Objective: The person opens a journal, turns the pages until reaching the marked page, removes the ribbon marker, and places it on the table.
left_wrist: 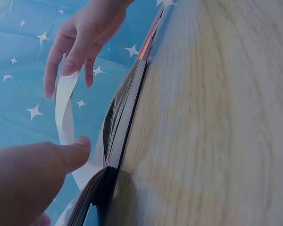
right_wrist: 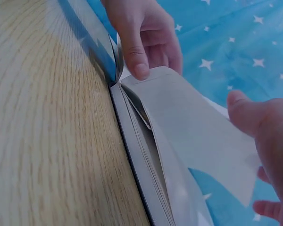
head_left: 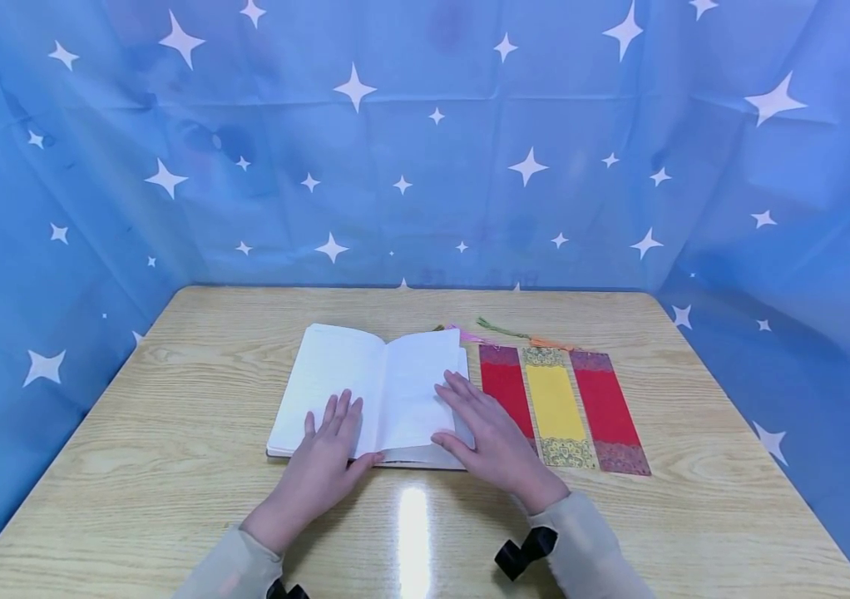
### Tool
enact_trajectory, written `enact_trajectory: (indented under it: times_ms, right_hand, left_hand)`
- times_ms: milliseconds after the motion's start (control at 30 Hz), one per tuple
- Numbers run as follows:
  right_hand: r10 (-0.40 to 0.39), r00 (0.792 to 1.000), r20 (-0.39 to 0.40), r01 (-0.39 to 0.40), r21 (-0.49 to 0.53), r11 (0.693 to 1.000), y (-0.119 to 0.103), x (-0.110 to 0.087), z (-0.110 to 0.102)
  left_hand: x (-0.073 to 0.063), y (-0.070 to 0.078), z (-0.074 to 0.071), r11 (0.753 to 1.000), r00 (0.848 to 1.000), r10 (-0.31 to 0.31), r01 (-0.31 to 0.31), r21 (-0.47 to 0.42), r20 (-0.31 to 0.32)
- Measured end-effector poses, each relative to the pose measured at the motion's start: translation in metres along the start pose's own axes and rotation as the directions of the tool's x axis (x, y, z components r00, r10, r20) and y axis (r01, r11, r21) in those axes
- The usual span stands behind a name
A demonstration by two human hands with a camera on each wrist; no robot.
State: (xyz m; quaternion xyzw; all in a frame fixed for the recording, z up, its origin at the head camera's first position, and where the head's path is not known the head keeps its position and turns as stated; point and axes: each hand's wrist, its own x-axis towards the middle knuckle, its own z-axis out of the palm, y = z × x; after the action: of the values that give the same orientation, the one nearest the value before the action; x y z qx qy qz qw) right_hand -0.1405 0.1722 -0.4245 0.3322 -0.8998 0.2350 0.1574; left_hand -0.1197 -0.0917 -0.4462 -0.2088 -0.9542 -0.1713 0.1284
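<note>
An open book (head_left: 338, 358) with blank-looking white pages lies in the middle of the table. My left hand (head_left: 328, 453) rests on its left page, fingers extended and thumb reaching to the centre fold at the near edge. At the outer edge of the right page my right hand (head_left: 488, 437) touches the paper with extended fingers, thumb apart from them. The right page (right_wrist: 193, 117) arches up off the leaves below in both wrist views. Three flat bookmarks, one red (head_left: 503, 387), one yellow (head_left: 555, 403) and another red (head_left: 608, 408), lie beside my right hand.
Green (head_left: 500, 329), pink (head_left: 462, 334) and orange (head_left: 552, 344) tassels trail beyond the bookmarks. The pale wooden table (head_left: 170, 424) extends around the book. A blue curtain (head_left: 425, 216) with white stars stands behind it and along both sides.
</note>
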Motion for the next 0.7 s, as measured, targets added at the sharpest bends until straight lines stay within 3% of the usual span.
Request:
enact_trajectory:
  times_ms: [367, 700]
  right_hand:
    - [-0.064, 0.998, -0.022, 0.064, -0.009, 0.998, -0.0017, 0.0015, 0.0007]
    - [-0.119, 0.991, -0.053, 0.118, -0.015, 0.993, -0.0038, 0.0029, -0.0018]
  left_hand:
    - [-0.0004, 0.001, -0.0019, 0.995, 0.992, 0.095, -0.097, -0.025, -0.081]
    - [0.0022, 0.004, -0.0046, 0.969, 0.95, 0.245, -0.246, 0.017, -0.192]
